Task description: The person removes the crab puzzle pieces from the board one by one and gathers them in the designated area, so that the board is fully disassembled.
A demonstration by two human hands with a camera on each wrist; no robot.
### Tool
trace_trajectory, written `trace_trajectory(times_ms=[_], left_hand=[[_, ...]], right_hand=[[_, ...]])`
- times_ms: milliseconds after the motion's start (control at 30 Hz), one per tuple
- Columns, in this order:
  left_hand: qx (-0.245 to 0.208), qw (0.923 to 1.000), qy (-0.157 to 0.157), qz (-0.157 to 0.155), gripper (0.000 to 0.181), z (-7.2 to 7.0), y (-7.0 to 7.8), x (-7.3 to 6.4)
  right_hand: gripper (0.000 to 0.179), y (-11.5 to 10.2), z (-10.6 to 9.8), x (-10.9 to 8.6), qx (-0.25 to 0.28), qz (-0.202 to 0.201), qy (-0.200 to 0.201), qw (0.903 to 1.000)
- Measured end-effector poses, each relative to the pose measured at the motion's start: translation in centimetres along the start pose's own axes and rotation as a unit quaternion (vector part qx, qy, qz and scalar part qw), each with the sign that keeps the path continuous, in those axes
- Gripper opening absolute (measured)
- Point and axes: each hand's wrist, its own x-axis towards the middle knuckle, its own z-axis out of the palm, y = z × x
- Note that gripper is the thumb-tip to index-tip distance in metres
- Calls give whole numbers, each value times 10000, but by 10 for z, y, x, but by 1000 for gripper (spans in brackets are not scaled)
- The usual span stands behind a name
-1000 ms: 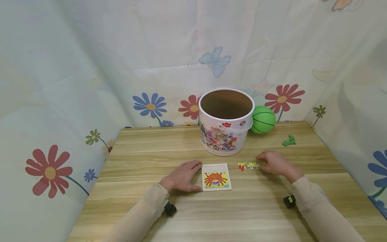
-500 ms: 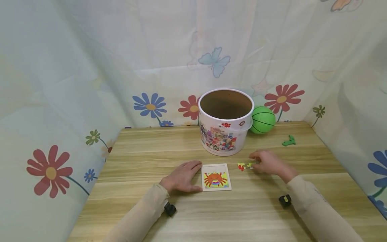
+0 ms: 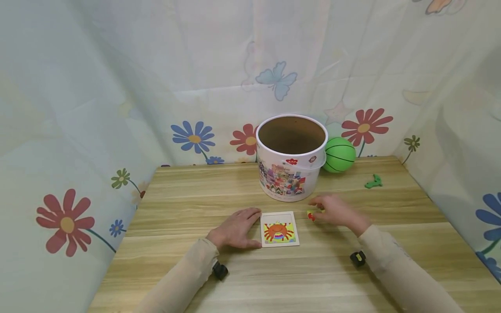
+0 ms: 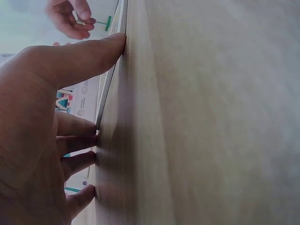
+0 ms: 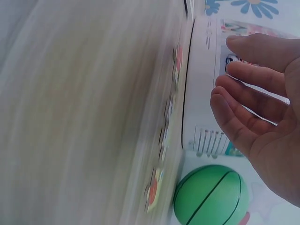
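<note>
A square white-framed puzzle (image 3: 278, 230) lies on the table with a red crab picture and a bare strip along its top. My left hand (image 3: 236, 229) rests at its left side; in the left wrist view the thumb (image 4: 108, 49) touches the frame edge. Right of the frame, the right hand (image 3: 334, 211) is above a row of loose puzzle pieces, with loosely curved fingers and nothing visible in its grasp. A red-and-yellow puzzle piece (image 3: 311, 215) shows beside its fingertips. The right wrist view shows several more, including a puzzle piece (image 5: 153, 190) hidden by the hand from above.
Behind the puzzle stands a large white bucket (image 3: 287, 174) with printed pictures and a raised rim. A green ball (image 3: 339, 155) sits against its right side. Farther right lies a small green toy (image 3: 373, 181). Flowered curtains (image 3: 211, 87) surround the wooden table (image 3: 195, 191).
My right hand has moved left along the row of puzzle pieces, covering more of them from above. The left hand and framed puzzle have stayed in place.
</note>
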Motion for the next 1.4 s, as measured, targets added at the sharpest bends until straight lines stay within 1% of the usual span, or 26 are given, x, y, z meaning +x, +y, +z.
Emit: trace_trajectory(times_ms=[233, 433, 500, 667, 867, 1033, 1167, 1400], left_hand=[[5, 10000, -17, -18, 99, 1, -1, 0], [24, 10000, -16, -22, 100, 4, -1, 0], [30, 10000, -32, -45, 100, 5, -1, -1], [54, 10000, -31, -46, 99, 6, -1, 0], [72, 10000, 3, -16, 99, 5, 0, 1], [57, 10000, 27, -12, 99, 5, -1, 1], [85, 10000, 47, 10, 99, 4, -2, 1], [110, 9999, 4, -14, 100, 3, -3, 2]], right_hand=[[38, -14, 5, 12, -65, -239, -39, 9997], [36, -26, 13, 23, -143, -695, 58, 9975], [36, -29, 15, 26, -126, -758, 89, 9970], [37, -39, 17, 32, 50, -709, -89, 9974], [37, -50, 20, 38, 90, -926, -186, 9955], [38, -57, 25, 43, 71, -891, -309, 9955], [37, -62, 30, 48, 11, -935, -334, 9951], [37, -74, 32, 56, 182, -900, -525, 9944]])
